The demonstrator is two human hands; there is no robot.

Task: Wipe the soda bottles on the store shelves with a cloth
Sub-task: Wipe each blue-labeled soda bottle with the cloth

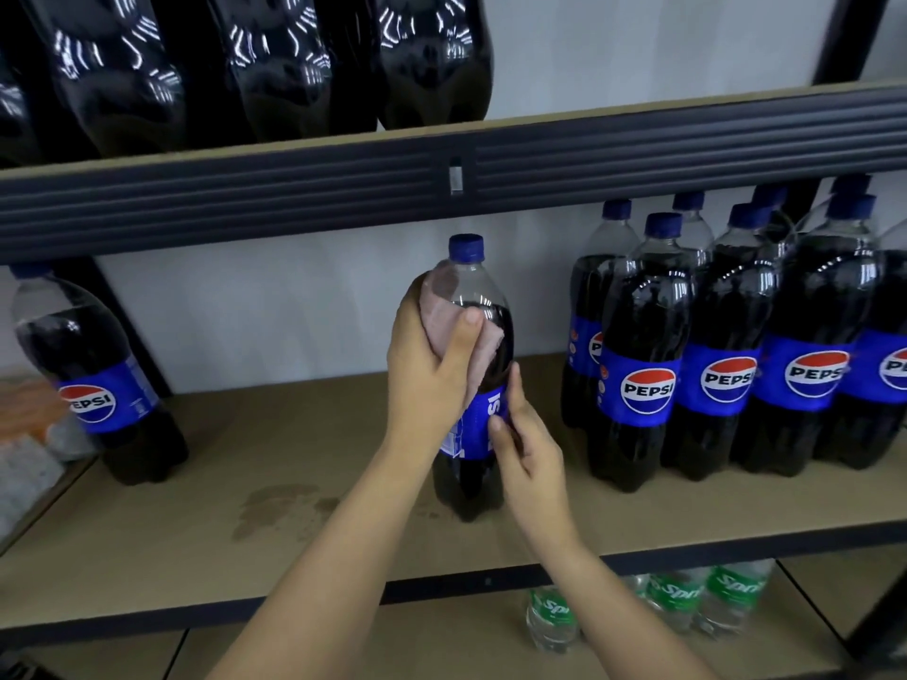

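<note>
Left hand point(432, 365) fingers clamp pink cloth point(444, 314) against Pepsi bottle point(478, 385) shoulder; right hand point(527, 454), at 5 o'clock, pinches label.

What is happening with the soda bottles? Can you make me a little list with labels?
bottle being wiped: Pepsi bottle, upright on the middle shelf
cloth: pink cloth, pressed on the bottle's shoulder
left hand: left hand grips the cloth and bottle
right hand: right hand holds the label
neighbours: Pepsi group on the right, lone Pepsi bottle on the left
below: Sprite bottles
</note>
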